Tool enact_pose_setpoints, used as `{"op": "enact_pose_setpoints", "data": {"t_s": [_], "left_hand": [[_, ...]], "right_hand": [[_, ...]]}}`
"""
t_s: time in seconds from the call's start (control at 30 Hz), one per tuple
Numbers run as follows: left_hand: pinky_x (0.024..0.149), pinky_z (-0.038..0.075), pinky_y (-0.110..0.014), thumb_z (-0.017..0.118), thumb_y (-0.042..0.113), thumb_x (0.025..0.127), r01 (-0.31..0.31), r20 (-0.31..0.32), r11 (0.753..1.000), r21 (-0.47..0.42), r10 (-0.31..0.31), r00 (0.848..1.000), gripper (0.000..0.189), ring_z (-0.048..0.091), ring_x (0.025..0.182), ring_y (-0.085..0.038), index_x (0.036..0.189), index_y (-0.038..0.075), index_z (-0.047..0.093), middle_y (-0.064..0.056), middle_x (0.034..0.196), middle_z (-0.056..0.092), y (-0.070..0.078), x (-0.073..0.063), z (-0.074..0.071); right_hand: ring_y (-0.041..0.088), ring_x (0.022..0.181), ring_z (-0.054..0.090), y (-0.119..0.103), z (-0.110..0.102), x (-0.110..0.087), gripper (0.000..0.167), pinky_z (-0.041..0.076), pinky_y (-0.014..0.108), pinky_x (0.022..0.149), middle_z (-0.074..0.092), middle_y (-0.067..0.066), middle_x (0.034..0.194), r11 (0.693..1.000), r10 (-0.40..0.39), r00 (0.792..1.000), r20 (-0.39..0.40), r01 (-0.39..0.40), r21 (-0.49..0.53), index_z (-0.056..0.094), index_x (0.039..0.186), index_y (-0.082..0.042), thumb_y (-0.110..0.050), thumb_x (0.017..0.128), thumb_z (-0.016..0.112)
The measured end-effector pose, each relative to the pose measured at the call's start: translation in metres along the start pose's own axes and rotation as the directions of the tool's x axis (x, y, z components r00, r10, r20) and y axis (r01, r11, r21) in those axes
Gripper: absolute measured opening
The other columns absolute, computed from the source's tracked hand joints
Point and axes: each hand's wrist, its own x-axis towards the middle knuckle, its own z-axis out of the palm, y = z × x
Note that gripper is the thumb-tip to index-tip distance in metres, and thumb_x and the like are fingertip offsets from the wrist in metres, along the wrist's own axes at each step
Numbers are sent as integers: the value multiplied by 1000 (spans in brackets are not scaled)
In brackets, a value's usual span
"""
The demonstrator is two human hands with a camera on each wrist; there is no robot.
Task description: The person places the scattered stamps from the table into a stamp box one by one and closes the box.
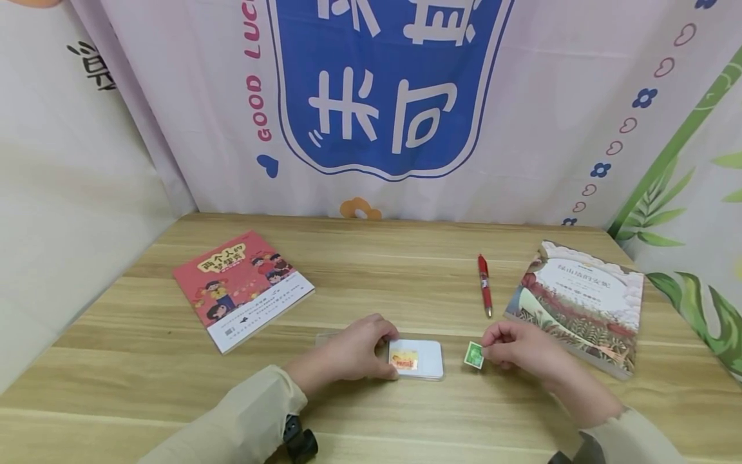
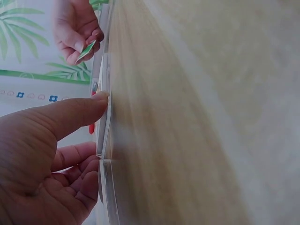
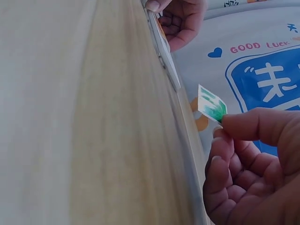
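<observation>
My right hand (image 1: 524,351) pinches a small green stamp (image 1: 473,355) with a white perforated edge between thumb and fingertips, raised off the table in the right wrist view. Left of it lies a flat white case (image 1: 431,358) with a clear rim. A yellow-orange stamp (image 1: 404,360) sits on its left part. My left hand (image 1: 362,348) holds the case at its left end, thumb on the near edge and fingers at the far side. A clear flat piece (image 1: 326,336) shows partly behind the left hand; the rest is hidden.
A red book (image 1: 243,287) lies at the left of the wooden table (image 1: 371,270). At the right are a red pen (image 1: 484,287) and an illustrated book (image 1: 580,306). A printed cloth (image 1: 522,142) hangs along the table's back edge.
</observation>
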Motion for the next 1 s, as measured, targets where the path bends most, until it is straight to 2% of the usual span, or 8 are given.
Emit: {"op": "enact_pose_setpoints", "data": {"t_s": [0.13,0.47,0.77,1.0], "left_hand": [[78,44,-26,82,26,67,7,5,1000,-2,-7,1000,47,48,85,-11,106,7,61,3,94,52,1,-1,-1],[78,43,-26,81,27,68,26,13,1000,1,-26,1000,48,48,85,-11,107,8,61,3,95,52,1,0,-2],[79,44,-26,81,26,69,35,20,999,-11,-35,999,48,48,85,-12,108,8,61,3,95,52,3,-2,-2],[79,43,-25,81,27,69,48,27,999,-7,-48,999,48,48,85,-11,109,9,61,4,96,51,5,-2,-3]], "right_hand": [[13,64,47,-5,4,4,17,42,25,59,50,0,73,1000,-20,1000,24,19,11,56,93,3,-7,81,63],[13,64,50,-15,17,10,17,44,25,58,56,-1,70,1000,-18,1000,8,18,-18,59,90,3,-6,77,66],[12,64,49,-18,26,17,17,43,23,56,55,0,71,998,-64,994,91,62,29,58,90,6,-4,77,63],[13,64,47,-23,33,22,17,41,22,55,53,2,71,998,-57,991,121,58,-2,57,90,6,-4,78,63]]}}
